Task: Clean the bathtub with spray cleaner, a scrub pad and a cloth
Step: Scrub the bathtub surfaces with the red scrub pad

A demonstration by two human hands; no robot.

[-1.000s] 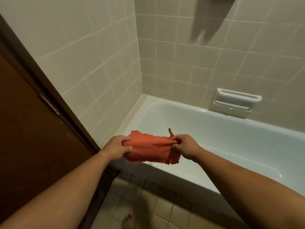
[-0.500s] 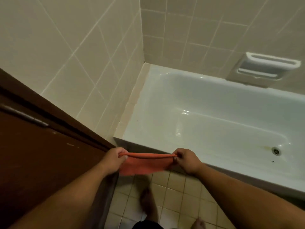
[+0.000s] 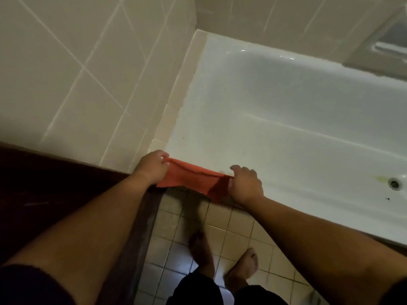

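An orange cloth [image 3: 193,178] hangs over the near rim of the white bathtub [image 3: 286,133], at its left end. My left hand [image 3: 152,165] pinches the cloth's left edge close to the tub's corner. My right hand [image 3: 245,183] grips the cloth's right edge and rests on the rim. The cloth is stretched between both hands, its lower part drooping down the tub's outer side. The tub's drain [image 3: 394,183] shows at the far right, with a yellowish stain beside it. No spray bottle or scrub pad is in sight.
Beige tiled walls [image 3: 83,69] enclose the tub on the left and back. A dark wooden door [image 3: 44,194] stands at my left. My bare feet [image 3: 222,260] stand on the tiled floor [image 3: 233,230] below the tub. A wall soap holder [image 3: 387,47] is at upper right.
The view tilted down and closer to the tub. Both hands lowered the cloth from in front of the tub onto its near rim, still stretched between them.
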